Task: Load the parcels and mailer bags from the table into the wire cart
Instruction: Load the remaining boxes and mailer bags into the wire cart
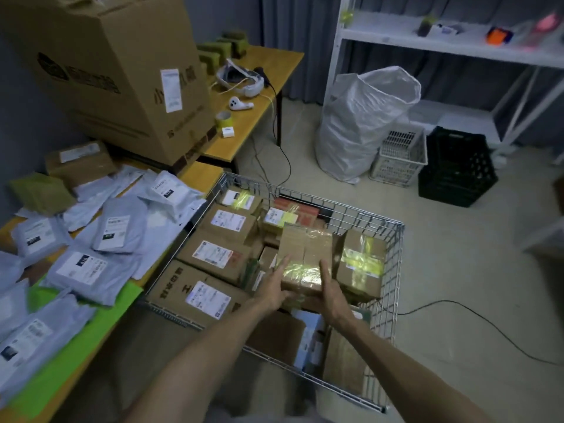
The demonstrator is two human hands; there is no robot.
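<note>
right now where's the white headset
Head view, upper left of centre: the white headset lies on the far wooden table, right of the big cardboard box and behind the white controller.

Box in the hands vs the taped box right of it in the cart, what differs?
The held box is held between the left hand and right hand, above the load; the right box rests in the cart by its right wall. The held box has a tape band across its near end; the right box has tape crossed on top. Both are brown cardboard with shiny yellowish tape.
</note>
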